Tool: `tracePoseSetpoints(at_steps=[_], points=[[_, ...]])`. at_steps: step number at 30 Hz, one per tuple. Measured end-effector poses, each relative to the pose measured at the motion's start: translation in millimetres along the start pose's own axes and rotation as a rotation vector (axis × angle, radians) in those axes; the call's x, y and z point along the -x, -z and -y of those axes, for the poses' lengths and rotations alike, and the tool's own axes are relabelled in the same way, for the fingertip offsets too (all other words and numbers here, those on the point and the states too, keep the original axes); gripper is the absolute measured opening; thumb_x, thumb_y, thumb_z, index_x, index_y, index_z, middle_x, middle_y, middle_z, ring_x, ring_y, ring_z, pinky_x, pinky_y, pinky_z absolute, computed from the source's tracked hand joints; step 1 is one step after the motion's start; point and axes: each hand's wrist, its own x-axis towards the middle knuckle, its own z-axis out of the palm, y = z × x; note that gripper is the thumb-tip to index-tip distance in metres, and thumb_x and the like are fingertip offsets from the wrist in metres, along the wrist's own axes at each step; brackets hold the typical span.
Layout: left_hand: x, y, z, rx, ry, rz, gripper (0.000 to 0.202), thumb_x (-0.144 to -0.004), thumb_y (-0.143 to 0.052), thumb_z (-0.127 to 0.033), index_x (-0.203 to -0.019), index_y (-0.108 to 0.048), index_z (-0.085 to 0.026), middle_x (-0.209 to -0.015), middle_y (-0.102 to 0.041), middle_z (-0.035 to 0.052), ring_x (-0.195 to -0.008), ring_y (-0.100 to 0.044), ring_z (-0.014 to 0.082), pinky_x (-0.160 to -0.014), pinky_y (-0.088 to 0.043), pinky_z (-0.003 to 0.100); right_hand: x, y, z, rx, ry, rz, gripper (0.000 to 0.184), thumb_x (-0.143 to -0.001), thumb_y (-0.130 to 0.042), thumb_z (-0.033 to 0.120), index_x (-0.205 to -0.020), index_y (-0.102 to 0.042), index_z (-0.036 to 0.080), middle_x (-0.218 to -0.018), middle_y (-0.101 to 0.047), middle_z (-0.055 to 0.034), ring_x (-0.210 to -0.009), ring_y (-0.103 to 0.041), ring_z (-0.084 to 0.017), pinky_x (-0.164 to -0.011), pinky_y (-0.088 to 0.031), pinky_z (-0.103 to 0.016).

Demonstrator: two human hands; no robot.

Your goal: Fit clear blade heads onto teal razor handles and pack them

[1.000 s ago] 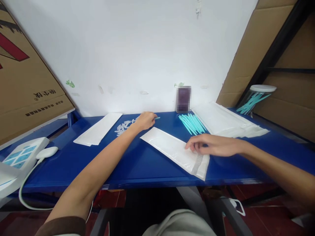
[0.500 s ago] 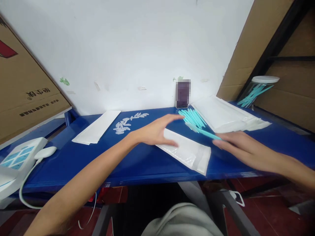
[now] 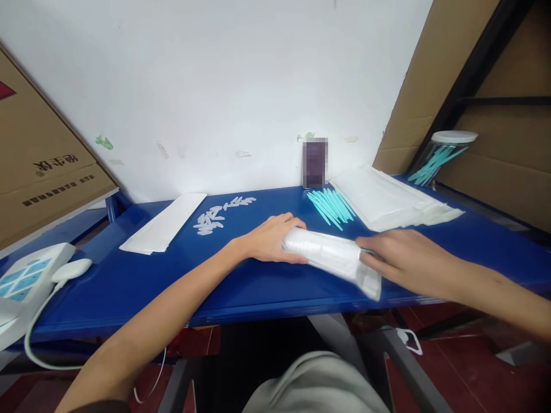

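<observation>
Your left hand (image 3: 271,238) is grasping the far end of the white pouch (image 3: 327,252), which is lying tilted near the front edge of the blue table (image 3: 241,287). Your right hand (image 3: 402,261) is meeting the pouch's other end, but blur is hiding whether its fingers are gripping anything. A pile of teal sticks (image 3: 331,205) is lying just behind.

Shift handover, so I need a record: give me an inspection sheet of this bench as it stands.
Surface: blue table.
Job's things: pouch between both hands; teal sticks loose behind it.
Clutter: pouch stack, white pieces, jar of sticks.
Fingers: left hand grips the pouch end; right hand at its mouth, grip unclear.
Cables: white cable hangs from device at left.
Surroundings: white wall, cardboard boxes.
</observation>
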Motion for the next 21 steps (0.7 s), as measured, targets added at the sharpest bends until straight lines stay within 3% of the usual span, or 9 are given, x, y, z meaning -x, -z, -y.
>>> tracePoseSetpoints(at_steps=[3, 6, 9, 12, 14, 16, 18, 20, 21], points=[[1, -1.5, 1, 0.014, -0.028, -0.062, 0.088, -0.074, -0.071, -0.074, -0.141, -0.049, -0.021, -0.127, -0.058, 0.0146, -0.112, -0.058, 0.0331, -0.095, -0.048, 0.047, -40, 16, 14, 0.111, -0.112, 0.021, 0.026, -0.09, -0.048, 0.03, -0.076, -0.068, 0.021, -0.072, -0.07, -0.0097, -0.061, -0.061, -0.023, -0.055, -0.028, -0.032], [4, 1.7, 4, 0.024, -0.076, -0.099, 0.087, -0.075, -0.077, -0.06, -0.148, -0.043, -0.025, -0.136, -0.059, 0.0145, -0.121, -0.057, 0.0359, -0.102, -0.045, 0.051, -65, 32, 19, 0.037, -0.104, -0.048, 0.008, -0.077, -0.061, 0.028, -0.071, -0.064, 0.023, -0.07, -0.067, -0.0058, -0.06, -0.055, -0.02, -0.054, -0.023, -0.032], [8, 10.7, 7, 0.121, -0.043, -0.207, 0.074, -0.079, -0.075, -0.045, -0.145, -0.047, -0.025, -0.138, -0.061, 0.0125, -0.121, -0.06, 0.0336, -0.1, -0.048, 0.048, -72, 53, 14, -0.111, -0.086, -0.12, 0.015, -0.069, -0.073, 0.038, -0.072, -0.067, 0.025, -0.069, -0.065, -0.0028, -0.057, -0.05, -0.017, -0.053, -0.025, -0.031], [7, 22.8, 7, 0.308, -0.017, -0.321, 0.073, -0.08, -0.076, -0.045, -0.143, -0.049, -0.022, -0.136, -0.062, 0.0131, -0.119, -0.061, 0.0325, -0.095, -0.051, 0.045, -68, 79, 4, -0.253, -0.079, -0.392, 0.027, -0.075, -0.069, 0.05, -0.077, -0.07, 0.022, -0.069, -0.063, -0.003, -0.059, -0.05, -0.015, -0.056, -0.032, -0.031], [0, 29.8, 2, 0.463, -0.037, -0.372, 0.071, -0.081, -0.075, -0.049, -0.141, -0.052, -0.02, -0.132, -0.064, 0.0137, -0.114, -0.063, 0.0314, -0.092, -0.053, 0.042, -66, 97, -4, -0.372, -0.031, -0.547, 0.038, -0.087, -0.059, 0.054, -0.097, -0.073, 0.02, -0.073, -0.063, -0.0026, -0.063, -0.052, -0.014, -0.059, -0.037, -0.031], [-12, 34.8, -9, 0.599, -0.084, -0.389, 0.068, -0.081, -0.075, -0.051, -0.137, -0.055, -0.018, -0.126, -0.067, 0.0134, -0.109, -0.065, 0.0303, -0.089, -0.054, 0.04, -67, 110, -10, -0.499, 0.025, -0.454, 0.052, -0.094, -0.053, 0.057, -0.131, -0.063, 0.022, -0.075, -0.063, 0.0002, -0.063, -0.053, -0.013, -0.06, -0.039, -0.028], [-28, 37.3, -23, 0.683, -0.154, -0.361, 0.068, -0.08, -0.076, -0.051, -0.135, -0.056, -0.017, -0.123, -0.068, 0.0132, -0.107, -0.065, 0.0302, -0.087, -0.055, 0.04, -71, 118, -12, -0.589, 0.059, -0.214, 0.066, -0.092, -0.059, 0.061, -0.148, -0.05, 0.026, -0.07, -0.061, 0.0042, -0.058, -0.052, -0.011, -0.057, -0.039, -0.025], [-43, 37.8, -37, 0.721, -0.227, -0.315, 0.067, -0.081, -0.077, -0.049, -0.136, -0.056, -0.018, -0.125, -0.067, 0.0137, -0.109, -0.065, 0.031, -0.088, -0.055, 0.041, -73, 123, -12, -0.596, 0.069, -0.087, 0.062, -0.087, -0.067, 0.062, -0.133, -0.063, 0.021, -0.061, -0.058, 0.0058, -0.052, -0.051, -0.009, -0.054, -0.04, -0.024], [-50, 37.5, -41, 0.728, -0.249, -0.31, 0.068, -0.081, -0.078, -0.049, -0.138, -0.055, -0.019, -0.129, -0.066, 0.014, -0.113, -0.064, 0.0317, -0.091, -0.054, 0.042, -74, 125, -13, -0.576, 0.063, -0.109, 0.055, -0.084, -0.069, 0.062, -0.117, -0.071, 0.018, -0.056, -0.056, 0.0055, -0.05, -0.051, -0.008, -0.053, -0.041, -0.024]])
